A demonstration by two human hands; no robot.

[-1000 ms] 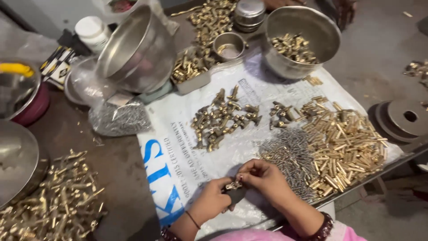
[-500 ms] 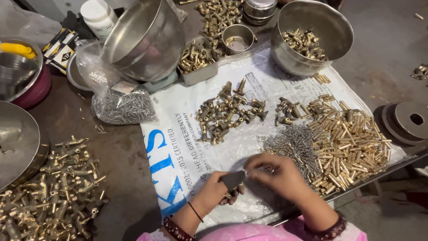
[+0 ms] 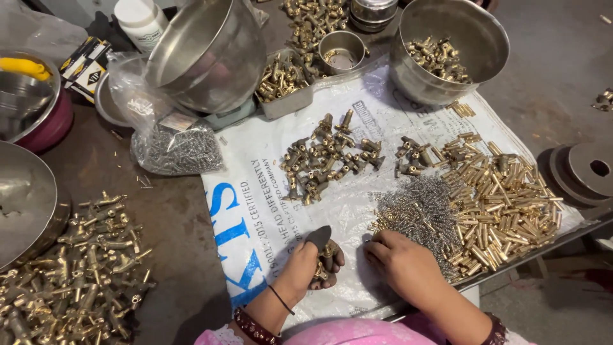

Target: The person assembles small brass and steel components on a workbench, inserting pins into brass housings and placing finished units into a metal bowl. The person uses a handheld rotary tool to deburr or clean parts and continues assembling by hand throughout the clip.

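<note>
Assembly step: spring pick-up | left hand (image 3: pixel 311 267) curled shut around brass fittings (image 3: pixel 324 260), near centre | right hand (image 3: pixel 401 263) loosely cupped, fingertips on spring pile (image 3: pixel 418 214), hold unclear | next, probably: isolate one spring.

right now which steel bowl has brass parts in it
The upright steel bowl at top right; the big bowl near the top left is tipped on its side.

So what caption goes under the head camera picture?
Left hand holds brass fittings while right hand touches a pile of small springs.
</note>
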